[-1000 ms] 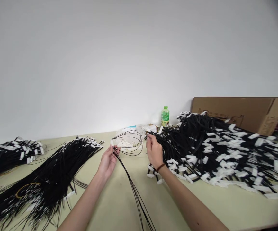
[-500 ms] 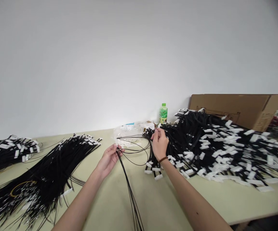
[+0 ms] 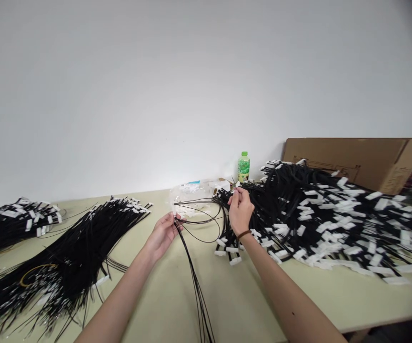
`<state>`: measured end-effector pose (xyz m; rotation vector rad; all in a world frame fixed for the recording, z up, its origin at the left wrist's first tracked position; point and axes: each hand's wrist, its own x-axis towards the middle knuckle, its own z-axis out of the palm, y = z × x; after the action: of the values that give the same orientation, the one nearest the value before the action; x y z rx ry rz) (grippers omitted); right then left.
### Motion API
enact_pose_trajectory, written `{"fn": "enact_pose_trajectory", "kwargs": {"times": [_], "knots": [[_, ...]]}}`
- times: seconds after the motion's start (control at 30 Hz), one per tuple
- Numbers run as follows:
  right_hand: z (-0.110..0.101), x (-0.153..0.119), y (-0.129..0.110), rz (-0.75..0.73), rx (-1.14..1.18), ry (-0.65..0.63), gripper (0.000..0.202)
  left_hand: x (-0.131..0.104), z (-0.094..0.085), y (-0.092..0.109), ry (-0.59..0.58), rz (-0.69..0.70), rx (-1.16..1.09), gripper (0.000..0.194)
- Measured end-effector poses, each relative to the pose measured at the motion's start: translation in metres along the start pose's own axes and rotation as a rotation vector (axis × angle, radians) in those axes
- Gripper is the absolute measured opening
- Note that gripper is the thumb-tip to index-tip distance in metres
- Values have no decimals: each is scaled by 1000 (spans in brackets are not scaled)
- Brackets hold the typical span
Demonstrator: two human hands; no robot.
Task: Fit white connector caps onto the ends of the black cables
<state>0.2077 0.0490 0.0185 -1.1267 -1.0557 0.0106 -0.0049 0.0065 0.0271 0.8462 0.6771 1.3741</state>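
My left hand (image 3: 162, 234) pinches a bunch of thin black cables (image 3: 194, 276) near their top, with a small white end at the fingertips. The cables hang down toward the bottom of the view, and thin loops (image 3: 206, 240) curve off to the right. My right hand (image 3: 240, 212), wearing a brown band on the wrist, has thumb and finger closed together. A fine wire end (image 3: 233, 181) shows just above its fingertips. Behind it lies a large heap of black cables with white tags (image 3: 291, 200). Clear plastic bags with small white pieces (image 3: 191, 205) lie between and beyond my hands.
To the left rest a black cable bundle (image 3: 95, 238) and another with white tags (image 3: 20, 214). A green-capped bottle (image 3: 243, 167) stands by the wall, left of a brown cardboard box (image 3: 348, 157). The table edge (image 3: 380, 326) runs along the lower right.
My right hand has shifted slightly right, its fingertips still together. My left hand keeps its hold on the cables, nearly unmoved. The view has turned slightly.
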Motion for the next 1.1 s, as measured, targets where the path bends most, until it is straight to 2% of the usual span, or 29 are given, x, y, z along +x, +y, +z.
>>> {"fn": "enact_pose_trajectory", "kwargs": {"times": [0.27, 0.37, 0.47, 0.67, 0.97, 1.1], "knots": [[-3, 3, -1, -10, 20, 32, 29, 0, 1, -2, 30, 11, 23, 11], [-1, 0, -1, 1, 13, -13, 28, 2, 0, -2, 86, 45, -27, 12], [4, -8, -1, -9, 12, -86, 29, 6, -4, -1, 190, 85, -86, 17], [9, -25, -11, -190, -83, -244, 32, 12, -11, 0, 389, 173, -194, 20], [5, -49, -44, -395, -32, -320, 31, 11, -13, 8, 505, 248, -248, 25], [2, -58, -56, -428, 81, -284, 28, 13, -19, 8, 563, 290, -234, 24]]}}
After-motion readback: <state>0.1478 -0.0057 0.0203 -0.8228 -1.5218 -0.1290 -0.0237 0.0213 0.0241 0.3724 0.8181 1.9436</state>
